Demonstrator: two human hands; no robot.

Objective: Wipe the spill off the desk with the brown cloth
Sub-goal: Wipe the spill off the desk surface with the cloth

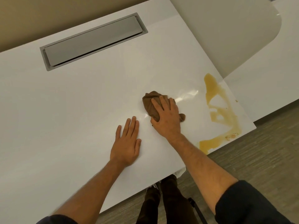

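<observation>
Step in hand: I judge the wiping is under way but not done; the brown cloth [159, 105] lies left of the spill [217, 110], apart from it, with a wet sheen on the desk [72, 102] between them.
Right hand [166, 117]: pressed down on the bunched cloth, fingers spread over it and thumb curled round its near edge, so I read it as gripping.
Left hand [127, 143]: flat on the desk beside the right, fingers straight, holding nothing.
Spill: a yellow-amber liquid smeared in loops and streaks near the desk's right corner, running along the near edge, with a few small crumbs in it.
Cloth: crumpled, small, one end poking out beyond the little finger.
Next move: I would sweep the cloth rightward over the streaks, keeping pressure, and draw inward so nothing is pushed off the edge onto the floor [258, 151].
Other: a grey cable hatch [93, 40] sits at the back of the desk.
</observation>
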